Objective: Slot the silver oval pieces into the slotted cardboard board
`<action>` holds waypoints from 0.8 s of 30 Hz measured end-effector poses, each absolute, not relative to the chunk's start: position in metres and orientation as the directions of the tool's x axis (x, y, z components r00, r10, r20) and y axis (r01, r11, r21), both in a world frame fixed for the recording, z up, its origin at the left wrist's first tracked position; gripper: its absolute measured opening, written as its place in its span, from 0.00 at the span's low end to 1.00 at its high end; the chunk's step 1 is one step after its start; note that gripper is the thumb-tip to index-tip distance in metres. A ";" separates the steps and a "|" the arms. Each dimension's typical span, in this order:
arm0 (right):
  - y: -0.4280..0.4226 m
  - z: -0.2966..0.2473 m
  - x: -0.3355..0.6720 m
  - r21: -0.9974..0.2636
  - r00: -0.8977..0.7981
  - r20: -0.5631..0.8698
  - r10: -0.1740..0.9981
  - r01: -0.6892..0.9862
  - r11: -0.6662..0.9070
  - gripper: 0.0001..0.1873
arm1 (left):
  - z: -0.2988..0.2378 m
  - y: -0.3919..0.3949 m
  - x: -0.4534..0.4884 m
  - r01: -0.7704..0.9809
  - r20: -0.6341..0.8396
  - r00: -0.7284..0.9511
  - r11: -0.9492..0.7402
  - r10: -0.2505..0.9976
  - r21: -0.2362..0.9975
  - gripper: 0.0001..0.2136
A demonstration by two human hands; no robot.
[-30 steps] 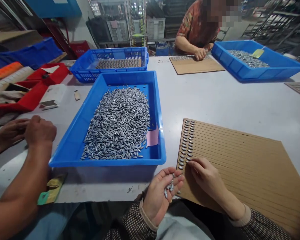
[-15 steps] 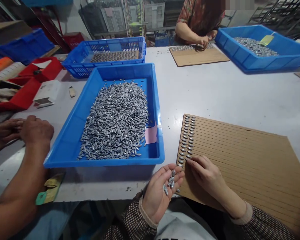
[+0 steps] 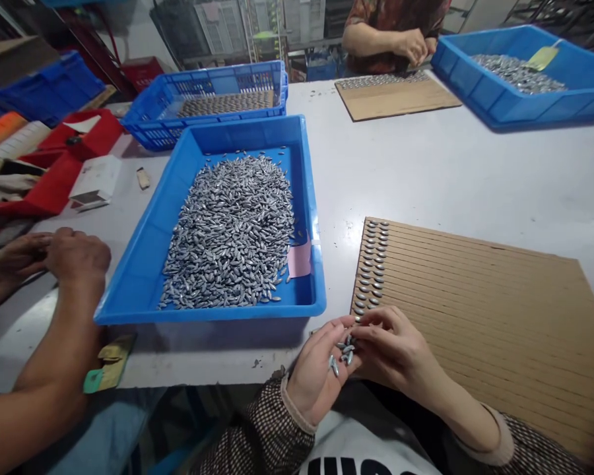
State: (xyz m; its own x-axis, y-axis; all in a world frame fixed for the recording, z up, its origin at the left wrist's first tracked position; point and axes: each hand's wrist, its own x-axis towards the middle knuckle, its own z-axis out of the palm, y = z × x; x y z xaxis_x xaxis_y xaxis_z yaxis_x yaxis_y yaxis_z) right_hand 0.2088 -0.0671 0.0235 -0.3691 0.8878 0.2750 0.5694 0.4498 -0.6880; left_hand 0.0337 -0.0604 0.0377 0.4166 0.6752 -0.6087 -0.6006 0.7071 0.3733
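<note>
My left hand (image 3: 319,376) is cupped palm up in front of me, holding several small silver spindle-shaped metal pieces (image 3: 347,349). Over that palm, the fingertips of my right hand (image 3: 400,349) are pinched together at the pieces; whether one is between them is hidden. Both hands are at the near left corner of a grooved cardboard sheet (image 3: 480,303). Two columns of the same metal pieces lie in the grooves along its left edge. Left of the sheet, a blue tray (image 3: 212,315) holds a large heap of these pieces, with a pink paper on its right wall.
At the left are a co-worker's hands (image 3: 74,254). Across the table another person's hands (image 3: 413,47) are above a cardboard sheet (image 3: 400,102), beside a second blue tray (image 3: 515,109). A blue basket (image 3: 153,135), red bins (image 3: 54,185) and a white box (image 3: 96,181) stand left.
My right hand has left the column of pieces on the cardboard and come back to my left palm. The far person's hands have lifted from their sheet. The view has tilted slightly.
</note>
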 end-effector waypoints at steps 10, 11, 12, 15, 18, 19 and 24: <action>-0.086 0.029 0.210 -0.837 -0.222 0.247 0.943 0.442 0.323 0.10 | 0.034 -0.067 0.038 -0.409 -0.567 0.375 0.680 0.734 0.609 0.13; -0.087 0.031 0.208 -0.821 -0.238 0.272 0.932 0.447 0.354 0.12 | 0.034 -0.068 0.039 -0.391 -0.559 0.371 0.671 0.742 0.630 0.13; -0.087 0.033 0.207 -0.800 -0.256 0.302 0.918 0.456 0.390 0.13 | 0.034 -0.068 0.040 -0.376 -0.555 0.371 0.667 0.744 0.643 0.13; -0.087 0.037 0.210 -0.720 -0.302 0.366 0.880 0.508 0.474 0.13 | 0.039 -0.065 0.039 -0.371 -0.569 0.377 0.682 0.731 0.630 0.14; -0.085 0.032 0.221 -0.672 -0.238 0.369 0.899 0.600 0.435 0.11 | 0.049 -0.058 0.030 -0.451 -0.612 0.382 0.718 0.693 0.531 0.12; -0.083 0.027 0.226 -0.661 -0.197 0.365 0.910 0.633 0.402 0.11 | 0.052 -0.056 0.026 -0.496 -0.625 0.372 0.716 0.686 0.491 0.11; -0.072 -0.006 0.237 -0.593 -0.152 0.369 0.917 0.721 0.358 0.10 | 0.052 -0.059 0.015 -0.572 -0.689 0.342 0.723 0.639 0.387 0.10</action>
